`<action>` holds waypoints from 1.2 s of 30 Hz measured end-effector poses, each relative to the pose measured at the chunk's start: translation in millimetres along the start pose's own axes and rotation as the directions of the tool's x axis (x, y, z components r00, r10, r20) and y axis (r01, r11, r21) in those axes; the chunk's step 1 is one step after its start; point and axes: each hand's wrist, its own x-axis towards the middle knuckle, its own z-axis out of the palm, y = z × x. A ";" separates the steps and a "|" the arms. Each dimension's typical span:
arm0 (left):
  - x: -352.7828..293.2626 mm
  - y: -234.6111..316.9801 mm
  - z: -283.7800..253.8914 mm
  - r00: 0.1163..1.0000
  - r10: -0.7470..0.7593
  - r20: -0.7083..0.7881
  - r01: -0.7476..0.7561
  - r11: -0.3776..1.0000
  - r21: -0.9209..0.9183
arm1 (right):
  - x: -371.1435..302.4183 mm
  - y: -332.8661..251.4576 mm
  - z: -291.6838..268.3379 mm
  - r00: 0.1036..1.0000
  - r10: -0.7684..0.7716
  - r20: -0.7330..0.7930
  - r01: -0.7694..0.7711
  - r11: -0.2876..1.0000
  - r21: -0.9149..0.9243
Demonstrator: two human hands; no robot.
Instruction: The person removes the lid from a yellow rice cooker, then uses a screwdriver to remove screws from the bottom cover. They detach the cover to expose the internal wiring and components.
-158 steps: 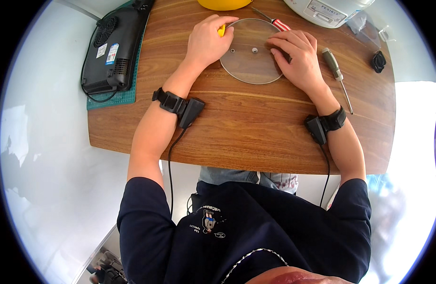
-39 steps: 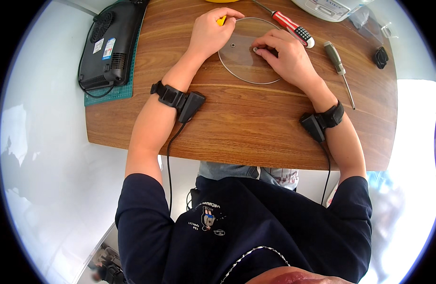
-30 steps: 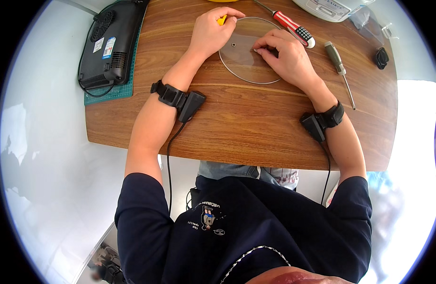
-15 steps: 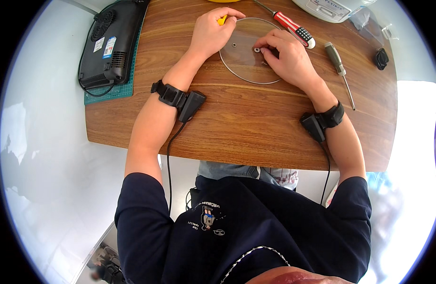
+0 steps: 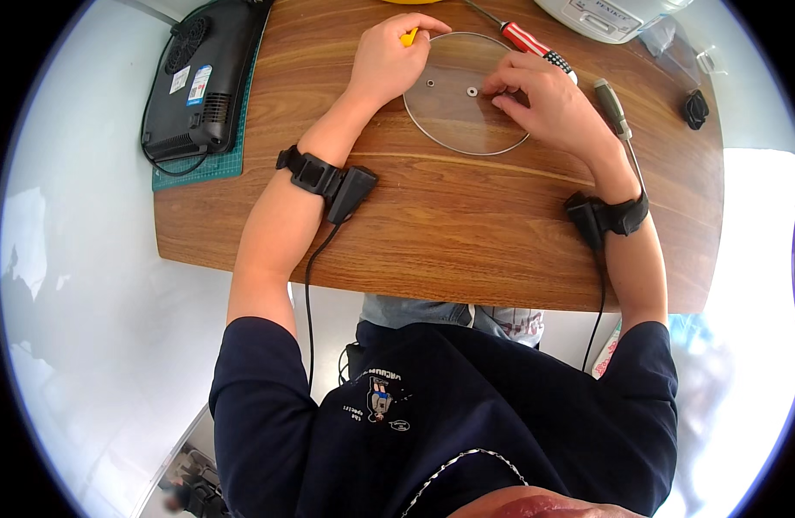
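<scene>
A round glass lid (image 5: 453, 129) with a thin metal rim lies on the wooden table. On it are a small metal nut (image 5: 430, 84) and, nearer its middle, a flat washer (image 5: 472, 91). My left hand (image 5: 389, 60) rests at the lid's upper left edge, closed around a small yellow piece (image 5: 408, 37) whose kind I cannot make out; its index finger reaches along the rim. Over the lid's right side hovers my right hand (image 5: 548, 99), thumb and fingers apart, just right of the washer and not touching it. Nothing shows between those fingers.
Behind my right hand lies a screwdriver with a red, white and dark handle (image 5: 527, 41). A grey-handled screwdriver (image 5: 611, 104) is farther right, near a black coiled item (image 5: 694, 108). A white appliance (image 5: 600, 19) stands behind. At left, a black device (image 5: 190, 95) sits on a green mat (image 5: 229, 162).
My right hand has let go of the washer and drawn back to the right, leaving it on the glass. The lid has shifted very slightly right; my left hand stays almost in place.
</scene>
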 end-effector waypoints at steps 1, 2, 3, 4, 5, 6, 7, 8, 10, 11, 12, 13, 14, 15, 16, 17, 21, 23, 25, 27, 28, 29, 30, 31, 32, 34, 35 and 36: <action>0.2 0.3 0.0 1.000 -0.006 0.005 0.006 1.000 0.009 | 0.3 0.9 -1.9 0.999 0.006 0.037 -0.006 1.000 -0.005; 0.2 0.9 -0.1 1.000 -0.011 0.010 0.011 1.000 0.017 | 0.1 -1.2 -3.4 0.998 0.038 0.044 -0.038 0.999 0.006; 0.1 1.4 -0.1 1.000 -0.017 0.015 0.016 1.000 0.026 | -0.6 -4.6 -4.8 0.996 0.069 0.051 -0.070 0.997 0.016; 0.2 2.1 -0.2 1.000 -0.020 0.017 0.020 0.999 0.026 | -0.7 -6.5 -5.6 0.993 0.099 0.057 -0.101 0.995 0.026; 0.3 2.8 -0.1 1.000 -0.023 0.018 0.023 0.999 0.027 | -0.6 -6.4 -5.3 0.992 0.113 0.059 -0.115 0.993 0.022; 0.7 3.4 0.0 0.999 -0.026 0.020 0.026 0.999 0.027 | -0.9 -5.9 -4.5 0.990 0.128 0.061 -0.129 0.991 0.017; 0.8 0.9 0.1 1.000 -0.014 0.018 0.014 1.000 0.021 | -0.7 -5.8 -3.1 0.988 0.140 0.064 -0.142 0.990 0.015; 1.3 -3.2 0.6 1.000 -0.001 0.015 0.001 1.000 0.015 | -0.1 -5.1 -1.9 0.989 0.132 0.061 -0.134 0.991 0.017; 1.9 -4.8 0.2 0.999 -0.029 0.033 0.028 1.000 0.013 | 0.2 -2.9 -0.5 0.991 0.121 0.053 -0.122 0.992 0.019; 1.7 -2.8 -0.4 0.996 -0.068 0.053 0.068 0.998 0.018 | -0.5 -2.7 0.3 0.989 0.141 0.049 -0.142 0.990 0.016; 2.1 -1.1 -0.2 0.991 -0.108 0.073 0.106 0.994 0.024 | -0.8 -2.9 1.7 0.986 0.161 0.045 -0.162 0.987 0.014; 2.5 -0.8 -0.7 0.994 -0.094 0.057 0.093 0.996 0.013 | 0.3 -3.2 3.1 0.984 0.176 0.040 -0.177 0.984 0.015; 2.3 -1.4 -0.5 0.996 -0.080 0.042 0.080 0.997 0.002 | 1.0 -3.3 3.9 0.986 0.165 0.016 -0.166 0.986 0.018; 2.3 -2.2 -0.5 0.997 -0.066 0.026 0.066 0.998 -0.010 | 1.6 -3.4 4.5 0.988 0.154 -0.009 -0.154 0.988 0.022; 1.7 -3.8 -0.4 0.998 -0.055 0.013 0.055 0.998 -0.004 | 1.9 -4.1 5.2 0.989 0.144 -0.032 -0.143 0.989 0.024; 1.5 -5.4 -0.9 0.999 -0.044 0.001 0.044 0.999 0.001 | 2.6 -6.6 5.4 0.978 0.202 -0.054 -0.200 0.979 0.034; -0.8 -1.1 -0.6 0.980 -0.160 -0.116 0.150 0.985 -0.090 | 4.0 -10.7 9.0 0.924 0.358 -0.132 -0.345 0.932 0.111; 0.8 3.6 -0.9 0.983 -0.105 -0.153 0.105 0.994 -0.013 | 3.6 -7.8 12.5 0.914 0.370 -0.168 -0.346 0.925 0.159; 1.9 6.7 -1.8 0.983 -0.068 -0.168 0.074 0.997 0.029 | 3.3 -5.4 15.0 0.914 0.349 -0.206 -0.310 0.930 0.199; 2.6 8.5 -2.5 0.985 -0.051 -0.165 0.057 0.998 0.033 | 3.3 -6.7 16.5 0.917 0.334 -0.217 -0.292 0.934 0.204; 2.5 9.6 -2.8 0.986 -0.046 -0.160 0.047 0.999 0.002 | 3.2 -7.5 17.0 0.919 0.326 -0.222 -0.283 0.937 0.207; 2.5 10.7 -2.9 0.987 -0.042 -0.156 0.038 0.999 -0.029 | 3.2 -7.6 17.1 0.925 0.311 -0.220 -0.273 0.943 0.189; 2.6 11.1 -2.8 0.988 -0.037 -0.151 0.028 0.998 -0.060 | 3.2 -7.6 17.1 0.930 0.296 -0.217 -0.263 0.950 0.170; 2.5 10.1 -3.4 0.988 0.012 -0.154 -0.025 0.996 -0.081 | 3.3 -7.8 17.3 0.936 0.280 -0.214 -0.251 0.956 0.153; 2.7 7.9 -4.0 0.986 0.061 -0.158 -0.077 0.992 -0.102 | 3.3 -7.7 17.6 0.939 0.262 -0.222 -0.236 0.962 0.137; 0.9 5.4 -4.4 0.979 0.138 -0.148 -0.167 0.965 -0.201 | 2.9 -6.7 17.9 0.945 0.225 -0.236 -0.206 0.973 0.103; -0.6 4.5 -4.3 0.976 0.169 -0.135 -0.201 0.940 -0.277 | 2.6 -5.6 18.2 0.948 0.202 -0.246 -0.187 0.979 0.084; -1.7 4.0 -4.3 0.972 0.200 -0.126 -0.232 0.907 -0.352 | 2.5 -4.2 18.9 0.950 0.179 -0.256 -0.168 0.984 0.065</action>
